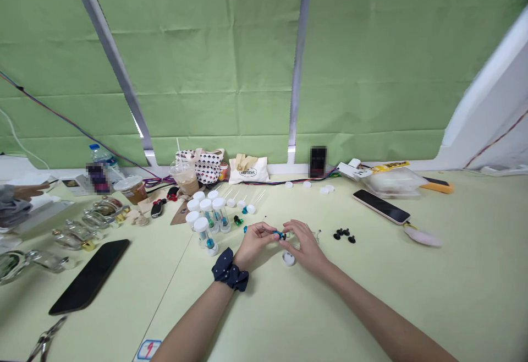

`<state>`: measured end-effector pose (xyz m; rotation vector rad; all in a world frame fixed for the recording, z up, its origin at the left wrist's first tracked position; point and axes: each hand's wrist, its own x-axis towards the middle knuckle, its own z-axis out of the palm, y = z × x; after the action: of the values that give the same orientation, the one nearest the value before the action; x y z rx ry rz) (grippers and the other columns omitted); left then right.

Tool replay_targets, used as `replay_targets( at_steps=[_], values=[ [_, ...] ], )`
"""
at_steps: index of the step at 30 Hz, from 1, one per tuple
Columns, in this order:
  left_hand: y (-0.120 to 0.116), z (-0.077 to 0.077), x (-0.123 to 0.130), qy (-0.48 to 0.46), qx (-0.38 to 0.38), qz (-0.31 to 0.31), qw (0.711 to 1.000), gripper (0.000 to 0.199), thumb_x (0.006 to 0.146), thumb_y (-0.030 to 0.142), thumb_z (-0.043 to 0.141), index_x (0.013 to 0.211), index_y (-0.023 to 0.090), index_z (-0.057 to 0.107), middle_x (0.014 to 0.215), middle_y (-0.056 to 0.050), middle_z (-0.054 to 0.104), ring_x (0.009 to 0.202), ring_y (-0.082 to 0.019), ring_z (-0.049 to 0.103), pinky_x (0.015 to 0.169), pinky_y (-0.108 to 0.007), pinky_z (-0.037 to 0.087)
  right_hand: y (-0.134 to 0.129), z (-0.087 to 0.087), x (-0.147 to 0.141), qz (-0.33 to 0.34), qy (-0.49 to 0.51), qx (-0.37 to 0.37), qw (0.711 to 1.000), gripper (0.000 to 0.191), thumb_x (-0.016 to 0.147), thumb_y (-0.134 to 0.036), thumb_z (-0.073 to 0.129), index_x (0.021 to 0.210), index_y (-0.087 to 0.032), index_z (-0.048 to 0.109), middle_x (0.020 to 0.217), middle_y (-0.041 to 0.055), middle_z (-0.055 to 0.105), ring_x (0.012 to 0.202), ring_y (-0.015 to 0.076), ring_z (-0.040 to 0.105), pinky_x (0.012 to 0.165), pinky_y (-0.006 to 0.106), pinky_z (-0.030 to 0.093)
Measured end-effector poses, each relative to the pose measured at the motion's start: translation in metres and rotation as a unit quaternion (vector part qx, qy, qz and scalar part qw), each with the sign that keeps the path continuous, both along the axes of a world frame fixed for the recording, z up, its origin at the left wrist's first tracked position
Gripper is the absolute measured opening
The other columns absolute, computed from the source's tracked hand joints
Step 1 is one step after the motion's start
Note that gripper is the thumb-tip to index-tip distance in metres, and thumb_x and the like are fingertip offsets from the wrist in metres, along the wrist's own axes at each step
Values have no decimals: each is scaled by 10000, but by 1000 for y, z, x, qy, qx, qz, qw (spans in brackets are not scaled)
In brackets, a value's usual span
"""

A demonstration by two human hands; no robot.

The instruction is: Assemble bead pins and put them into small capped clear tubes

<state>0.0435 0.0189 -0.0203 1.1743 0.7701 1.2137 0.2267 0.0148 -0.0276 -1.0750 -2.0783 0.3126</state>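
Observation:
My left hand [256, 241], with a dark dotted scrunchie [230, 271] at its wrist, pinches a small blue and black piece [279, 235] between thumb and fingertips. Close by on the right, my right hand [306, 246] has its thumb and fingers apart around the piece's near end; its thumb tip is at or almost at it. Beneath the hands lies a white round cap [288, 258]. Several clear tubes with white caps [205, 234] and blue or green parts inside stand left of my hands. Several black knob-like pieces [345, 234] lie to the right.
Clear tubes [241, 196] lie behind the standing ones, beside green pieces [238, 220]. A phone [381, 206] lies at right, another phone [91, 277] at left near pliers [47, 340]. An iced drink cup [185, 177] stands behind. Another person's hand [31, 190] shows far left.

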Motion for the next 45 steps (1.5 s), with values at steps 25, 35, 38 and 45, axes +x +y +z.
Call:
replay_targets(
  at_steps=[25, 35, 38, 45],
  values=[
    [0, -2, -1, -10, -3, -20, 1000, 266, 601, 243, 785, 786, 106, 653, 804, -99, 710, 746, -187, 658, 756, -340, 475, -1, 1, 0, 12, 17, -7, 1000, 205, 892, -363, 430, 902, -229, 585, 1108, 71, 577, 1159, 238, 434, 938, 443, 387],
    [2, -1, 0, -14, -6, -14, 1000, 237, 615, 261, 775, 769, 118, 666, 798, -89, 709, 728, -178, 653, 757, -331, 478, 0, 0, 0, 7, 19, 3, 1000, 169, 886, -333, 433, 909, -233, 567, 1087, 73, 590, 1128, 235, 470, 924, 433, 406],
    [2, 0, 0, -6, -2, -12, 1000, 248, 616, 279, 772, 782, 119, 679, 777, -88, 707, 720, -182, 651, 747, -329, 483, 0, 0, 0, 7, 18, 6, 1000, 177, 882, -336, 441, 950, -240, 573, 1082, 72, 594, 1128, 234, 475, 929, 428, 402],
    [0, 4, 1, 5, 4, -20, 1000, 261, 652, 315, 742, 810, 110, 705, 780, -109, 710, 711, -196, 652, 763, -351, 485, -4, 8, 0, 10, 29, -1, 1000, 138, 884, -320, 438, 926, -239, 541, 1075, 65, 594, 1134, 222, 465, 933, 411, 401]
  ],
)
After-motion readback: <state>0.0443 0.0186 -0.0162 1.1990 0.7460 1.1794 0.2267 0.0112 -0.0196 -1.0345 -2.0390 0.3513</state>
